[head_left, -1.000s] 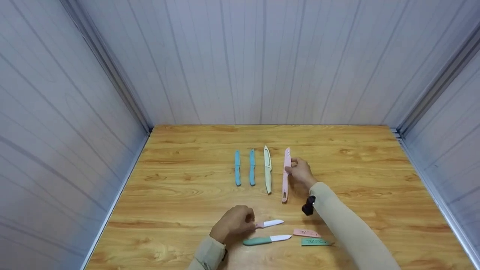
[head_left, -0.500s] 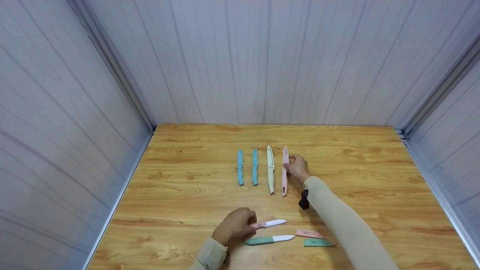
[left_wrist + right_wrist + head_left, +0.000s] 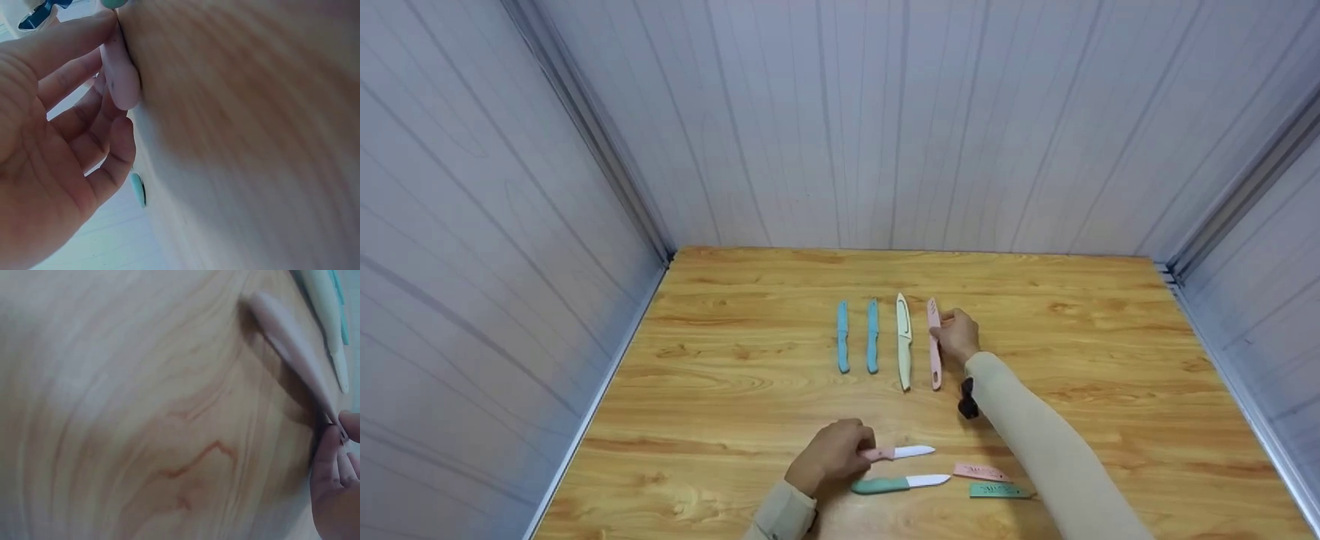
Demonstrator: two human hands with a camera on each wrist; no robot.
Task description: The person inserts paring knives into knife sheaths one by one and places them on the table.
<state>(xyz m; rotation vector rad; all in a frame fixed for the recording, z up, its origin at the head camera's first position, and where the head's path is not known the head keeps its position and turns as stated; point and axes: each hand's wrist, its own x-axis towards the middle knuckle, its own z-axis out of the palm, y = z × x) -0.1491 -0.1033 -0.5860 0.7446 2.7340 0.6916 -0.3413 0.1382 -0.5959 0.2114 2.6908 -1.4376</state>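
Observation:
My right hand (image 3: 960,335) pinches a pink knife in a slotted pink sheath (image 3: 934,345) near its middle. It stands beside a cream sheathed knife (image 3: 904,345), handle towards me; in the right wrist view the pink handle (image 3: 292,351) casts a shadow on the wood. Nearer to me, my left hand (image 3: 832,454) pinches the handle of a small pink paring knife (image 3: 896,453), its white blade bare and pointing right. Just in front of that lies a green paring knife (image 3: 885,485), also unsheathed. The pink handle (image 3: 121,79) sits between thumb and fingers in the left wrist view.
Two blue sheathed knives (image 3: 843,337) lie parallel, left of the cream one. A pink blade sheath (image 3: 981,472) and a green blade sheath (image 3: 997,490) lie by the right forearm. Pale panel walls (image 3: 825,127) enclose the wooden table (image 3: 720,390) at back and sides.
My right hand has brought the pink sheathed knife slightly left, closer to the cream knife, and straightened it. The left hand stays at the pink paring knife. The head view has shifted slightly.

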